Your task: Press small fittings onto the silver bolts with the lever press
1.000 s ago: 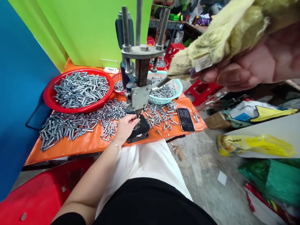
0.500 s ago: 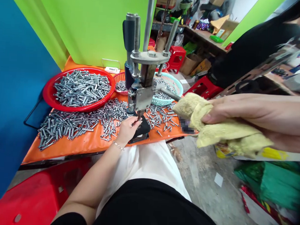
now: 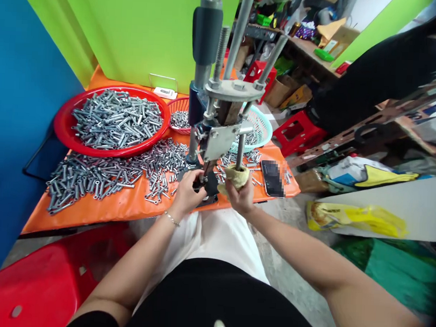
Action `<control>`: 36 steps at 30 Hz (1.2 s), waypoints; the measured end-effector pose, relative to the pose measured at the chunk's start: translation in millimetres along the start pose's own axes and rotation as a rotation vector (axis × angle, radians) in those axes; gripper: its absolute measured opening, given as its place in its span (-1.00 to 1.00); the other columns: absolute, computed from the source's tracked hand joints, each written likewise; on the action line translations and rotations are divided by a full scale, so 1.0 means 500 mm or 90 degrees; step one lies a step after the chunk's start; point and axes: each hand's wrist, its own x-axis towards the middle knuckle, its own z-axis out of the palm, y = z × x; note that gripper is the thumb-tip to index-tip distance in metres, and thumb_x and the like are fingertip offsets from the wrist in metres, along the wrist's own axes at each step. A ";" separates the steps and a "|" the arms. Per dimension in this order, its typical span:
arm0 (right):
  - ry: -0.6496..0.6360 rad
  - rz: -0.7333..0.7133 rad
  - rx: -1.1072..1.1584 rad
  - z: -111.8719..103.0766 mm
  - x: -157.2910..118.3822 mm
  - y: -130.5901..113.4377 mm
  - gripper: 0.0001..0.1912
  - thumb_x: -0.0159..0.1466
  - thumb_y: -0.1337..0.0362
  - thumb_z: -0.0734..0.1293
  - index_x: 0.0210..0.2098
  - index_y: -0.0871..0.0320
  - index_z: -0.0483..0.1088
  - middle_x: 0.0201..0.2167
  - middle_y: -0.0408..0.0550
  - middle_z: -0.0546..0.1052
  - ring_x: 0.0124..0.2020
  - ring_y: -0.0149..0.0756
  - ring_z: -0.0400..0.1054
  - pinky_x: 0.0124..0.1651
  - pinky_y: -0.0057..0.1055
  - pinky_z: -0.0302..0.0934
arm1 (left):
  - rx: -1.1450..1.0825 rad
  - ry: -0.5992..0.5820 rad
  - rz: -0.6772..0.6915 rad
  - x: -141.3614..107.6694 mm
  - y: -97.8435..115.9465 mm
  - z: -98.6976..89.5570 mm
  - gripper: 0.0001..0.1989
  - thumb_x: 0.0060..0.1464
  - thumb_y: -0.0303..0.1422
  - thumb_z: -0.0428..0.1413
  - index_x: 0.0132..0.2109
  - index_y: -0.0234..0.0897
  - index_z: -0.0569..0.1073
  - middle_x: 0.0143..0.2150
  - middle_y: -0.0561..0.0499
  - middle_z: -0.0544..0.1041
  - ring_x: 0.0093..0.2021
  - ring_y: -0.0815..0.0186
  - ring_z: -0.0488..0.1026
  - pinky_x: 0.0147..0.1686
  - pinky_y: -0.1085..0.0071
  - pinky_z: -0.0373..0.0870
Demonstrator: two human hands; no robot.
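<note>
Grips the yellow cloth, wrapped around the lower end of the lever, with the right hand, now drawn in before the press at the counter's front edge, against well out to the right half a second ago. Leaves the lever hanging nearly straight down, probably a sign of a stroke at or near its low point. Keeps the left hand at the foot of the press, just in from the front edge, with thumb and forefinger now parted in a curve beside the ram instead of pinched together; cannot tell of any piece between them. Shows loose metal pieces spread from the left edge up to the press, and more to its right. Toward the back left corner, holds a red basin heaped with similar pieces; farther back, a red basket and a pale-blue basket, the latter partly behind rods and lever. Near the front right corner, bears a phone, clear of the cloth now. Crowds the ram with both hands, with the base mostly covered from view.
</note>
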 end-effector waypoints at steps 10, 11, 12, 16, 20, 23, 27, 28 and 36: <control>0.002 0.010 0.040 -0.021 -0.047 -0.034 -0.56 0.22 0.01 0.44 -0.04 0.13 0.35 -0.22 -0.04 0.49 -0.26 -0.29 0.36 -0.18 -0.33 0.33 | -0.088 0.080 -0.072 0.014 0.030 0.006 -0.88 0.11 -0.34 0.22 -0.18 -0.22 0.52 -0.14 -0.07 0.57 -0.08 0.20 0.50 0.01 0.25 0.43; -0.004 0.040 0.050 -0.031 -0.058 -0.052 -0.53 0.21 -0.02 0.45 -0.04 0.13 0.36 -0.24 -0.05 0.49 -0.29 -0.31 0.36 -0.22 -0.36 0.33 | -0.099 0.097 -0.069 0.017 0.035 0.007 -0.92 0.10 -0.33 0.23 -0.26 -0.22 0.53 -0.14 -0.08 0.57 -0.06 0.19 0.50 0.02 0.24 0.42; -0.014 0.068 0.063 -0.045 -0.069 -0.071 -0.50 0.20 -0.05 0.46 -0.03 0.12 0.37 -0.25 -0.06 0.49 -0.32 -0.32 0.36 -0.27 -0.38 0.33 | -0.116 0.109 -0.071 0.019 0.039 0.006 -0.92 0.08 -0.33 0.25 -0.33 -0.23 0.53 -0.14 -0.09 0.56 -0.04 0.18 0.49 0.03 0.24 0.42; -0.101 0.164 0.173 -0.128 -0.106 -0.156 -0.37 0.22 -0.21 0.40 0.09 0.10 0.38 -0.20 0.00 0.55 -0.34 -0.27 0.44 -0.34 -0.39 0.37 | -0.275 0.089 -0.185 0.016 0.045 -0.013 -0.83 -0.02 -0.27 0.34 -0.41 -0.27 0.58 -0.07 -0.12 0.53 -0.05 0.21 0.47 -0.05 0.31 0.39; -0.173 0.211 0.237 -0.181 -0.113 -0.206 -0.28 0.20 -0.35 0.34 0.08 0.07 0.43 -0.07 0.08 0.59 -0.17 -0.11 0.54 -0.25 -0.33 0.47 | -0.495 0.060 -0.331 -0.002 0.049 -0.060 -0.74 -0.11 -0.19 0.41 -0.36 -0.29 0.66 0.01 -0.11 0.56 -0.18 0.34 0.44 -0.24 0.43 0.32; -0.148 0.243 0.226 -0.170 -0.104 -0.200 -0.36 0.17 -0.33 0.38 -0.04 0.05 0.47 -0.11 0.06 0.61 -0.16 -0.10 0.56 -0.25 -0.34 0.48 | -0.567 0.058 -0.371 -0.022 0.058 -0.098 -0.71 -0.18 -0.20 0.45 -0.32 -0.29 0.68 -0.02 -0.11 0.59 -0.29 0.42 0.38 -0.35 0.47 0.25; -0.107 0.243 0.168 -0.125 -0.091 -0.164 -0.36 0.12 -0.29 0.45 -0.09 0.09 0.44 -0.20 0.02 0.61 -0.24 -0.15 0.55 -0.32 -0.39 0.46 | -0.503 0.077 -0.360 -0.044 0.037 -0.164 -0.68 -0.13 -0.16 0.42 -0.29 -0.30 0.67 -0.01 -0.13 0.59 -0.24 0.36 0.44 -0.25 0.42 0.34; -0.104 0.236 0.148 -0.116 -0.088 -0.156 -0.34 0.10 -0.28 0.47 -0.08 0.10 0.42 -0.22 0.01 0.60 -0.27 -0.19 0.53 -0.35 -0.42 0.44 | -0.440 0.115 -0.345 -0.046 0.021 -0.190 -0.69 -0.12 -0.16 0.40 -0.31 -0.31 0.65 -0.02 -0.13 0.59 -0.20 0.32 0.46 -0.19 0.39 0.36; -0.109 0.232 0.104 -0.097 -0.076 -0.125 -0.31 0.06 -0.30 0.49 -0.11 0.11 0.38 -0.36 -0.11 0.45 -0.43 -0.39 0.36 -0.44 -0.50 0.33 | 0.200 0.451 -0.260 -0.033 -0.105 -0.408 -0.52 -0.09 -0.35 0.32 0.04 -0.28 0.53 0.05 -0.11 0.50 -0.04 0.19 0.45 0.15 0.17 0.36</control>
